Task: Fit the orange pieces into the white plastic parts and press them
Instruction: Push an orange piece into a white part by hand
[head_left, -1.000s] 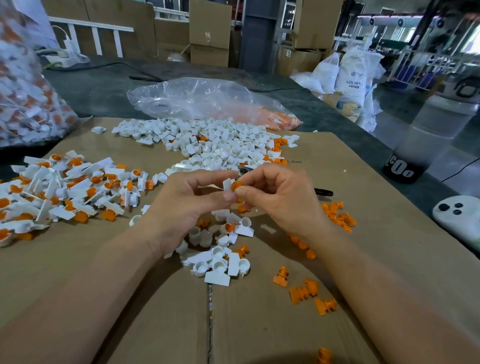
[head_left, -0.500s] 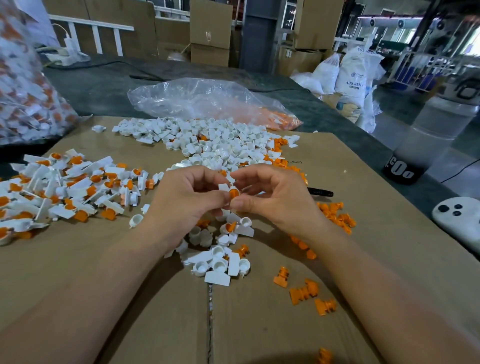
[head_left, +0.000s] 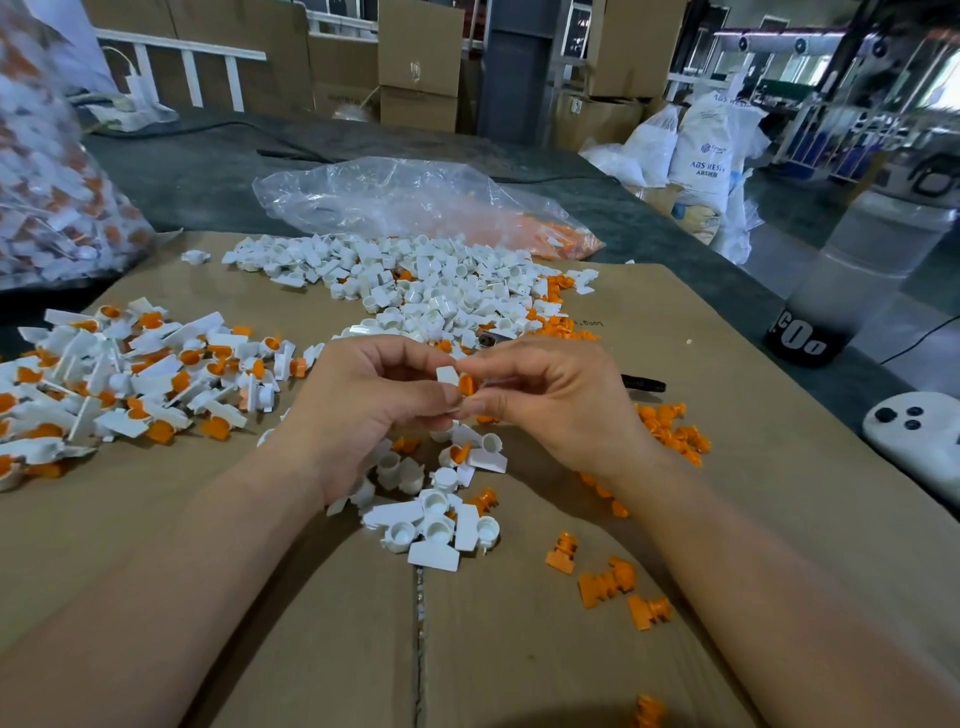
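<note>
Orange piece (head_left: 466, 384) is at the mouth of the white plastic part (head_left: 448, 375). I'm holding both up between my hands, above the small cluster of loose white parts (head_left: 441, 525). Left hand (head_left: 363, 410) pinches the white plastic part, thumb underneath, fingers curled over the top. Right hand (head_left: 550, 405) pinches the orange piece between thumb and forefinger, other fingers loosely curled.

Change over the last second: both hands dropped a little and closed in, thumbs now almost tip to tip. In the last half second almost nothing moved. Reads as piece located, press under way. Orange still shows beside the white tab, so I'd judge it not fully seated. Can't see the socket itself, fingers cover it.

Materials: both look like hard moulded plastic, smooth with a slight sheen.
- White part: short round cup with a flat rectangular tab off one side.
- Orange piece: small ribbed plug with a wider flat head, going by the loose orange pieces (head_left: 608, 582) near my right forearm.
- Both are small and slick, so probably easy to skew under thumb pressure.

Finished pile (head_left: 130, 374) sits to the left, white with orange showing in the cups. Raw white pile (head_left: 415, 280) is ahead, with a crinkled clear bag (head_left: 415, 202) behind it. The piles lie on matte brown cardboard (head_left: 519, 649) laid over the dark counter (head_left: 208, 176).
</note>
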